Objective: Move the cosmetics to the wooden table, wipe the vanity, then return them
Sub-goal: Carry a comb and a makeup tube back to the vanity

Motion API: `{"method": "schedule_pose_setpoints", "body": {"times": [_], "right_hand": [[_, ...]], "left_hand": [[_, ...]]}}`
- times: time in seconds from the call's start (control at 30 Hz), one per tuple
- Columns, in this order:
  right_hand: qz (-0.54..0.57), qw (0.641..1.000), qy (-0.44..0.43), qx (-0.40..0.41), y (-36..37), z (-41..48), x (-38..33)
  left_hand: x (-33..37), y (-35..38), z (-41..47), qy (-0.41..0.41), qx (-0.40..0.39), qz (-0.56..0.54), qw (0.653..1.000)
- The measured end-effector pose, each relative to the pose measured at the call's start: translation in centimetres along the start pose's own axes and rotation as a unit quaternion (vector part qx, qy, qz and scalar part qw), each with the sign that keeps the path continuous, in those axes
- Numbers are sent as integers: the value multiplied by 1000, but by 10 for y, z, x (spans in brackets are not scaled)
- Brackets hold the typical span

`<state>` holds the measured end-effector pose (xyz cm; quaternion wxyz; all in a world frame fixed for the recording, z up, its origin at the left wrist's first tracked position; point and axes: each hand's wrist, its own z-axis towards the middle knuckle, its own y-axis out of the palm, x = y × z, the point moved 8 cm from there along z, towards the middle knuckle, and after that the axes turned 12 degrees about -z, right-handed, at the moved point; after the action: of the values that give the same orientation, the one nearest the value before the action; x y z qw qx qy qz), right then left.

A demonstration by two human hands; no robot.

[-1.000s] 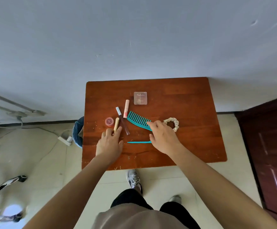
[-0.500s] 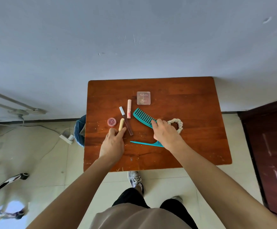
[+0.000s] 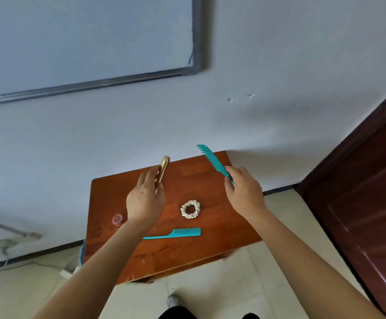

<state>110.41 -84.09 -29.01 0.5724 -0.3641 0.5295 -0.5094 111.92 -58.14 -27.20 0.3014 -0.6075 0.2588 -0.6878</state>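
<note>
Teal wide-tooth comb (image 3: 212, 161) gripped by right hand (image 3: 245, 195), gold tube (image 3: 163, 169) by left hand (image 3: 145, 203): carry both steadily, grips firm.

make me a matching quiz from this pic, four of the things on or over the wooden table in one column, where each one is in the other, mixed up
1 wide-tooth comb
2 gold tube
3 scrunchie
4 pink jar

A on the table, near its left edge
B held in the left hand
C lying on the table between the two hands
D held in the right hand

Pairs: 1-D, 2-B, 3-C, 4-A
</note>
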Motion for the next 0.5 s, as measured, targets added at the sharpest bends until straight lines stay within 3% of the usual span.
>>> {"method": "schedule_pose_setpoints", "body": {"times": [0.17, 0.33, 0.5], "right_hand": [[70, 991, 96, 66, -79, -35, 102], [85, 965, 217, 119, -142, -120, 205], [59, 914, 366, 167, -195, -239, 281]], "left_hand": [[124, 34, 0, 112, -1, -96, 989], [239, 105, -37, 201, -101, -202, 953], [332, 177, -102, 246, -242, -282, 895]]}}
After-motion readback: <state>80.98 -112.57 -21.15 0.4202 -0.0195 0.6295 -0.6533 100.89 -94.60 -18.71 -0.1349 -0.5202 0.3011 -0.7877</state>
